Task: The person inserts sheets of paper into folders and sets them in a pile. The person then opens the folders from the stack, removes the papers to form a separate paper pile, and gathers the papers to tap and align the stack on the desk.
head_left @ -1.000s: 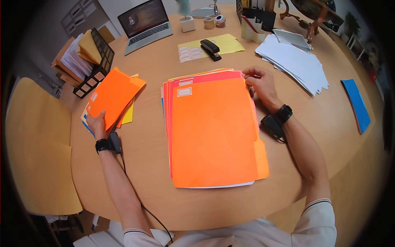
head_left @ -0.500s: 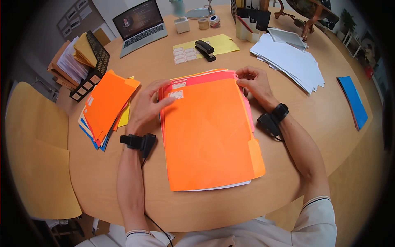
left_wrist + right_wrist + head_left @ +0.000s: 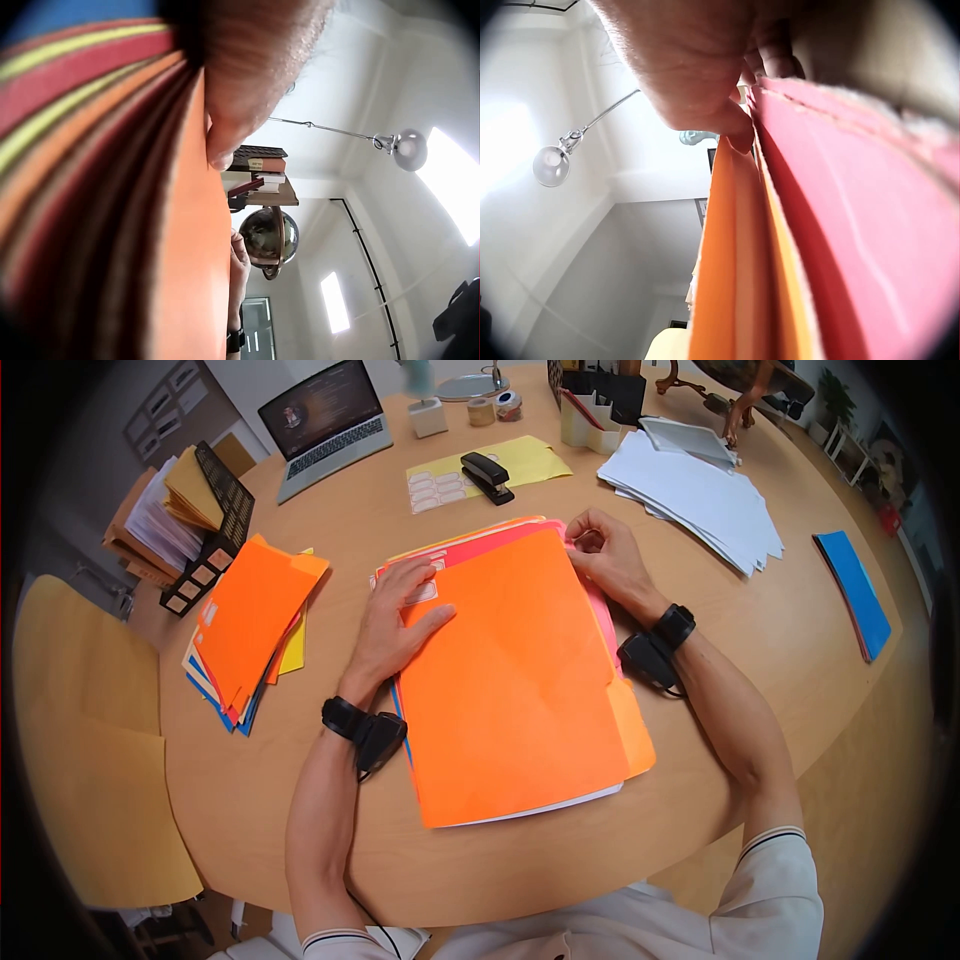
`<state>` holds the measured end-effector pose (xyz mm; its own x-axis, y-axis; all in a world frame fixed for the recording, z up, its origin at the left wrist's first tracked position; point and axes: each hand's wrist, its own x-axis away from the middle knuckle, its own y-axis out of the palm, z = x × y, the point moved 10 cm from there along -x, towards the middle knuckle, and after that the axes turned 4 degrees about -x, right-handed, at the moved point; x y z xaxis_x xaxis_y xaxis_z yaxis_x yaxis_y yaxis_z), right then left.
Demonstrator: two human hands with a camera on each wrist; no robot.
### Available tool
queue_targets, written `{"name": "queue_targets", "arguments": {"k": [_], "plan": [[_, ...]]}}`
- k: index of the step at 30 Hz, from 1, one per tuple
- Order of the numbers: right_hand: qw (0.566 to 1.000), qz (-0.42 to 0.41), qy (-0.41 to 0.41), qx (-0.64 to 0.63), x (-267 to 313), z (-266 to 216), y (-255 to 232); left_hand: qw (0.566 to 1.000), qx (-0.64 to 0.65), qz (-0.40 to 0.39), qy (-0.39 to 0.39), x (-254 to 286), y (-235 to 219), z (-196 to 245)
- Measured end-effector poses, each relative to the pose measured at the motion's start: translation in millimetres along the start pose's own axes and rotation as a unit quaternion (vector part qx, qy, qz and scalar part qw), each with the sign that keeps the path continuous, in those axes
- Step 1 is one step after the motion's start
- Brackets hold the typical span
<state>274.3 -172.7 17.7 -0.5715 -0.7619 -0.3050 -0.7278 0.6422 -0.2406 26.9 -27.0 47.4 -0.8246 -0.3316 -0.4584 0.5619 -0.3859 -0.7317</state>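
A thick stack of file folders lies before me in the head view, with a bright orange folder [image 3: 520, 700] on top. Red and pink folder edges [image 3: 603, 615] show beneath it, and white label stickers [image 3: 423, 592] mark its upper left. My left hand [image 3: 390, 630] rests on that upper left corner, thumb lying across the orange face and fingers stretched over the labels. At the upper right corner my right hand [image 3: 612, 565] has curled fingers; in the right wrist view its thumb [image 3: 739, 131] pinches folder edges between the orange folder and the pink folders [image 3: 870, 202].
To the left lies a fanned pile of orange, yellow and blue folders [image 3: 250, 625], near a black file holder [image 3: 210, 565]. Farther back are a laptop [image 3: 330, 435], a stapler [image 3: 487, 477] on a yellow sheet, and white papers [image 3: 690, 495]. Blue folders [image 3: 853, 595] lie far right.
My left hand has let go of the left pile and come over to the main stack's upper left corner. The top orange folder has turned slightly, its upper right corner rising toward my right hand.
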Motion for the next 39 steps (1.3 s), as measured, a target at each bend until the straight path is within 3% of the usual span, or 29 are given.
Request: {"name": "queue_targets", "arguments": {"k": [9, 18, 30, 33, 35, 36, 38, 39], "plan": [[0.999, -0.016, -0.019, 0.021, 1, -1, 4, 0.995, 0.049, 0.067, -0.061, 8, -1, -22], [1.0, -0.025, 0.013, -0.003, 1, 6, 7, 0.984, 0.114, 0.071, -0.117, 13, 0, -38], [0.999, -0.024, 0.018, -0.032, 1, 6, 5, 0.978, 0.092, 0.122, -0.138, 19, -6, -46], [0.998, 0.009, 0.014, -0.062, 0, 4, -2, 0.979, 0.081, 0.133, -0.132, 20, -7, -45], [0.981, 0.138, -0.094, 0.095, 3, -31, -26, 0.978, 0.081, 0.139, -0.134, 20, -8, -44], [0.981, 0.138, -0.096, 0.095, 4, -38, -28, 0.977, 0.083, 0.145, -0.135, 20, -9, -44], [0.945, 0.091, -0.269, 0.161, 20, -112, -7, 0.974, 0.095, 0.146, -0.147, 20, -9, -46], [0.945, 0.091, -0.27, 0.161, 25, -124, 0, 0.971, 0.106, 0.146, -0.159, 20, -8, -48]]}}
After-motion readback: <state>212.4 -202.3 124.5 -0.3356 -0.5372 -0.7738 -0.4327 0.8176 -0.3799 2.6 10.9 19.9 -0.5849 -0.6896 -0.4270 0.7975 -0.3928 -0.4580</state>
